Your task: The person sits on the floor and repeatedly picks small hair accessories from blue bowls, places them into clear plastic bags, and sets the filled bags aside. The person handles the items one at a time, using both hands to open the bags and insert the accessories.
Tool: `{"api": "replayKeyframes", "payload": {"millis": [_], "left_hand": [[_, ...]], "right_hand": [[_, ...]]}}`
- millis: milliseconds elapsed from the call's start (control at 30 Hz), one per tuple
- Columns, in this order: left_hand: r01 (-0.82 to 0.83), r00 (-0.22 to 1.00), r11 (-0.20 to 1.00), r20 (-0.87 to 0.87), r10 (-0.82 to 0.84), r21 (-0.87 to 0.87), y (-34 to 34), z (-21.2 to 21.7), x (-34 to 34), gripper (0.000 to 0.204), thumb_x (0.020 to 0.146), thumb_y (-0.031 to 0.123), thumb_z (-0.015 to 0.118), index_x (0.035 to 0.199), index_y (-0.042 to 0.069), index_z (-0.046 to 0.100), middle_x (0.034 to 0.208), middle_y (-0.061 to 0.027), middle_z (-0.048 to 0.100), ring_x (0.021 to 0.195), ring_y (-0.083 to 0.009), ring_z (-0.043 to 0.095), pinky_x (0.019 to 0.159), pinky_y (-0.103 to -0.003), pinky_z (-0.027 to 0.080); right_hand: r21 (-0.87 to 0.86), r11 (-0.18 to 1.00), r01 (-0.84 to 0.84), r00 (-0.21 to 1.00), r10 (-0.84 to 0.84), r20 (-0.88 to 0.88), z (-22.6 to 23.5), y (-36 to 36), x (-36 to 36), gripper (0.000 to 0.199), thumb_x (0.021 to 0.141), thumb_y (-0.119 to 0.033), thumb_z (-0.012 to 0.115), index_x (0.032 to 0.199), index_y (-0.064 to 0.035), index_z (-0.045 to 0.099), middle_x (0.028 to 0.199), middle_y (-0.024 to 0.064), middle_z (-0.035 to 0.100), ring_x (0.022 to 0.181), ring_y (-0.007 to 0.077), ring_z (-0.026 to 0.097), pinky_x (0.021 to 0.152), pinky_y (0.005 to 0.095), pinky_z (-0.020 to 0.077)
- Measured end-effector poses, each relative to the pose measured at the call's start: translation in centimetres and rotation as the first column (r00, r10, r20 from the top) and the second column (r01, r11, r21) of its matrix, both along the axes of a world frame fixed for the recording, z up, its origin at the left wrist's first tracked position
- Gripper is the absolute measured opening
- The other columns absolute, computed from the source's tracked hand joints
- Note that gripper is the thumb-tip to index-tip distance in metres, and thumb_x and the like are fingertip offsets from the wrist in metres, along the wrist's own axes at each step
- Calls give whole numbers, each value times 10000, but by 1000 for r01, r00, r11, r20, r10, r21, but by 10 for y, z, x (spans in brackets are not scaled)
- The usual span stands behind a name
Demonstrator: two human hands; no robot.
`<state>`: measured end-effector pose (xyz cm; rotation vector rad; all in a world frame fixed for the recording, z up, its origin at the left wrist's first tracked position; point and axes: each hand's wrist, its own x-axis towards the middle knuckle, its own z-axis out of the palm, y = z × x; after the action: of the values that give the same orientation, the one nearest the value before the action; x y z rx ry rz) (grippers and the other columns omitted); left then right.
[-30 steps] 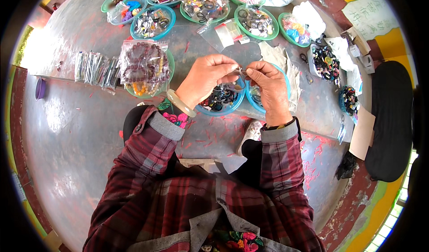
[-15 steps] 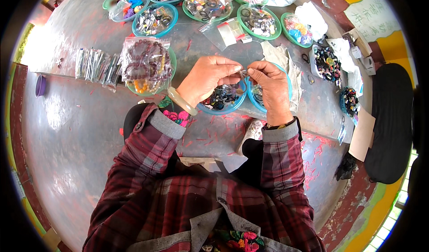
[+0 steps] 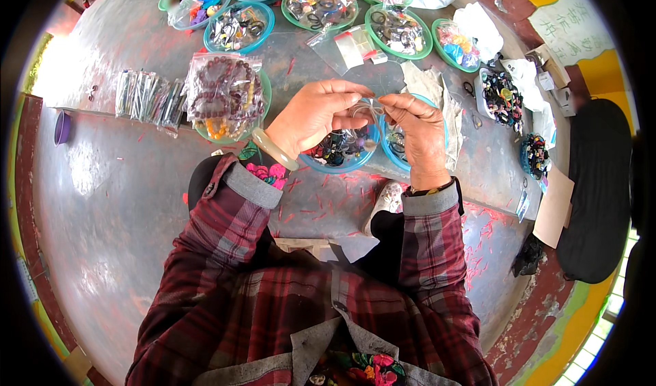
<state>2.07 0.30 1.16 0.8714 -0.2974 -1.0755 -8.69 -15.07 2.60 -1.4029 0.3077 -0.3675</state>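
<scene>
Thin clear thread (image 3: 367,103), barely visible, is pinched between both hands, above two blue bowls of dark beads. Left hand (image 3: 316,116), with a pale bangle (image 3: 272,149) on its wrist, has thumb and forefinger closed on one end. Right hand (image 3: 418,134) pinches the other end, fingers curled tight. It looks like a threading or knotting step; the next move would need a steady, fine grip. What hangs on the thread is too small to tell. Grey floor (image 3: 109,201) holds green and blue bowls (image 3: 239,25) of trinkets at the far side, a bag of brown bead bracelets (image 3: 222,88) far left, yellow wall far right.
</scene>
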Motion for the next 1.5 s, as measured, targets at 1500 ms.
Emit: {"api": "replayKeyframes", "payload": {"millis": [1500], "left_hand": [[-150, 977, 987, 166, 137, 65, -9, -4, -5, 246, 927, 172, 475, 980, -49, 569, 885, -110, 623, 782, -171, 631, 700, -275, 545]], "right_hand": [[-161, 985, 64, 997, -54, 62, -7, 0, 3, 186, 806, 46, 501, 860, -22, 666, 810, 26, 628, 708, 92, 547, 651, 218, 439]]}}
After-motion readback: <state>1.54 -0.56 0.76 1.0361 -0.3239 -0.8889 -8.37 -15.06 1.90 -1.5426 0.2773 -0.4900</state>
